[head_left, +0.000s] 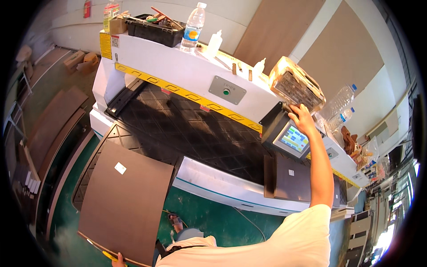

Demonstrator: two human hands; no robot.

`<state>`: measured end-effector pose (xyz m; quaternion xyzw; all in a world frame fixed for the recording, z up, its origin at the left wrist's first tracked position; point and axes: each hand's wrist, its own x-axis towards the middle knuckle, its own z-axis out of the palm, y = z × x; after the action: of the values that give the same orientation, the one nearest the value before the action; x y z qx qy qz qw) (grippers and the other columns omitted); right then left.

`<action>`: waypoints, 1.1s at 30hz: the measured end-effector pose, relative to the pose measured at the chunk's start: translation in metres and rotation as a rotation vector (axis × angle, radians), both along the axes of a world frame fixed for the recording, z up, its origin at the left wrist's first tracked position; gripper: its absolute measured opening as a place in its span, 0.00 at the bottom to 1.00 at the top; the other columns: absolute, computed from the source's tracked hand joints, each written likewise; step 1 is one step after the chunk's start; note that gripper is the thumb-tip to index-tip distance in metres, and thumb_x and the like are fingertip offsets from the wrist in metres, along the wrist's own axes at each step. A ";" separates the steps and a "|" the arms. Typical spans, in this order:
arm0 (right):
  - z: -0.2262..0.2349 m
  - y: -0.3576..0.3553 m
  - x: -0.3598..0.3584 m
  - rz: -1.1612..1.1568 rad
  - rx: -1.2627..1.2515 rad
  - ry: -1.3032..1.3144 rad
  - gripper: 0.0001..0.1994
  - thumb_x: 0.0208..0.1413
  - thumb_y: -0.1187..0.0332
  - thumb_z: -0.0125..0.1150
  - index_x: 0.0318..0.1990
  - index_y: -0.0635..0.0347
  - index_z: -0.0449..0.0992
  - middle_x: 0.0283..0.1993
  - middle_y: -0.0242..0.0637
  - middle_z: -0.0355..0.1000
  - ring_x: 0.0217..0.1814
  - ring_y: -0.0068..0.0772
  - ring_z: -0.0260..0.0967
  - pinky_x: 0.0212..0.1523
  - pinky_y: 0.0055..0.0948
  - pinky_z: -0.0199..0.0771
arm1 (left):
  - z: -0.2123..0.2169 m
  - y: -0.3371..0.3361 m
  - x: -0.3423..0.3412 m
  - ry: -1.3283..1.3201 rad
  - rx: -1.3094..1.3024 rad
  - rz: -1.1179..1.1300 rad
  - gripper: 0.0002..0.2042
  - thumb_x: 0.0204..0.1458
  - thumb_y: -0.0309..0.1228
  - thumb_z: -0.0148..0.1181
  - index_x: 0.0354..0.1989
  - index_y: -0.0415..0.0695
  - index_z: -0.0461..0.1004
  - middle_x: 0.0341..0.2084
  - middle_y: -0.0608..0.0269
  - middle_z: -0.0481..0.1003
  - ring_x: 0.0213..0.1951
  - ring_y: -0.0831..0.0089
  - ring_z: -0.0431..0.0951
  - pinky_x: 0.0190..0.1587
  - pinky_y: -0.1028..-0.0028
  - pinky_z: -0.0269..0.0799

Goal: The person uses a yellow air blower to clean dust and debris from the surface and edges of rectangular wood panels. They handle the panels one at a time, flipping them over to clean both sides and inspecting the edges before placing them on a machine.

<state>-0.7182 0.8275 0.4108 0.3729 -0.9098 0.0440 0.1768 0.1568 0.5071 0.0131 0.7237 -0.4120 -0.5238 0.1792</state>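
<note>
My right arm reaches across to the machine. My right hand [302, 119] is at the top edge of the control panel [289, 139], beside a worn, paper-wrapped block [297, 86]. Its fingers are bent around something small and greyish that I cannot make out. Low at the left, my left hand [118, 260] is partly cut off by the picture's edge. It is closed on a yellow-handled tool [108, 255] at the near edge of a brown board [124, 191]. This board has a white label and lies partly on the machine's black ribbed side table [116, 133].
The white machine beam [173, 64] carries a black toolbox [153, 31], a water bottle [193, 29] and white squeeze bottles [214, 43]. Below it runs a dark bed [187, 124]. Labelled dark boards [291, 178] lie right; brown panels [53, 120] are stacked left. A hose crosses the green floor [222, 220].
</note>
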 end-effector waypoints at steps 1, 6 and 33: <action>-0.001 0.003 -0.005 0.024 -0.035 0.013 0.21 0.63 0.58 0.64 0.58 0.60 0.79 0.54 0.46 0.73 0.61 0.51 0.68 0.62 0.43 0.69 | 0.001 -0.001 -0.005 0.028 0.026 0.043 0.22 0.57 0.52 0.70 0.25 0.49 0.70 0.12 0.74 0.62 0.12 0.79 0.57 0.13 0.72 0.50; -0.012 -0.022 -0.002 0.009 -0.244 0.330 0.19 0.55 0.61 0.72 0.52 0.57 0.83 0.52 0.41 0.75 0.57 0.47 0.70 0.59 0.44 0.70 | -0.003 -0.011 -0.012 -0.051 0.040 -0.026 0.20 0.58 0.51 0.69 0.36 0.46 0.74 0.12 0.75 0.61 0.11 0.79 0.57 0.13 0.70 0.50; -0.324 -0.501 0.530 0.515 -0.296 -1.348 0.15 0.55 0.64 0.73 0.44 0.67 0.85 0.43 0.39 0.81 0.43 0.32 0.78 0.44 0.31 0.77 | -0.010 -0.140 -0.017 0.302 -0.094 -0.139 0.18 0.53 0.42 0.76 0.41 0.39 0.82 0.35 0.67 0.82 0.37 0.77 0.79 0.44 0.72 0.75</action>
<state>-0.1884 0.3261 0.0863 0.4391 -0.6892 0.4260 -0.3883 0.1400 0.3675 0.0032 0.5975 -0.4535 -0.6176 0.2363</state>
